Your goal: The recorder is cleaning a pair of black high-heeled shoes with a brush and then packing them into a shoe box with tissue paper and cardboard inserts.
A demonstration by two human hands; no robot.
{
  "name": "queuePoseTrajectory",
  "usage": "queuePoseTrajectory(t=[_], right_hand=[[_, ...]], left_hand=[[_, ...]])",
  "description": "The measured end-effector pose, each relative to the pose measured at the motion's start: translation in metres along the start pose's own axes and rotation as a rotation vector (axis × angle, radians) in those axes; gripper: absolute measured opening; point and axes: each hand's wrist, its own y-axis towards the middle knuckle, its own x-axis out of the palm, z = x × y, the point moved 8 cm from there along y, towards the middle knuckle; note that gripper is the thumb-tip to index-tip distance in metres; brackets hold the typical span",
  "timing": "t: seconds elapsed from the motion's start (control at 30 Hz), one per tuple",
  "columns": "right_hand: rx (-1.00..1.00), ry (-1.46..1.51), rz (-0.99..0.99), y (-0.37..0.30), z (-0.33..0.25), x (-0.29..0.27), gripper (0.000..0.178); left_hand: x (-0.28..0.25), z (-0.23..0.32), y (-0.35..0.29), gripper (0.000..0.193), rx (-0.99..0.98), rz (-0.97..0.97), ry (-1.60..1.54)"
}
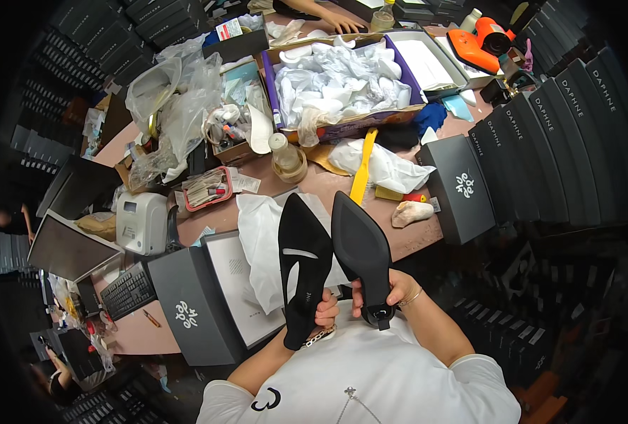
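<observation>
Two black pointed-toe shoes are held up side by side in front of my chest, toes pointing away from me. My left hand (326, 311) grips the left shoe (304, 240), whose upper and open inside face up. The right shoe (361, 240) is turned over with its dark sole and heel showing, and my right hand (392, 290) is closed around its heel end. Below the shoes lies white tissue paper (257, 247), partly over an open grey shoebox (240, 283) with a white inside.
A purple-edged carton (268, 92) full of white paper stuffing stands at the back. Grey shoeboxes (533, 148) line the right side. A glass jar (286, 159), a yellow shoehorn (362, 173), a label printer (141, 222) and a keyboard (126, 291) surround the work area. Another person's hand (342, 22) rests at the far edge.
</observation>
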Motion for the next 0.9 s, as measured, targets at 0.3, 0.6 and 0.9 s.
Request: queuePoseTrajectory(t=[0.3,0.6,0.9], right_hand=[[-0.105,-0.063,0.225,0.002,-0.025,-0.008,0.086],[-0.204,0.040,0.135,0.007,-0.037,0.003,0.079],[0.362,-1.736,0.382,0.055,-0.039,0.075,0.083]], left_hand=[[-0.029,0.024,0.007,0.029,0.293,0.201,-0.448],[-0.071,0.056,-0.069,0.057,0.537,0.872,0.385],[0.050,0.073,0.001,0.050,0.849,0.555,1.180]])
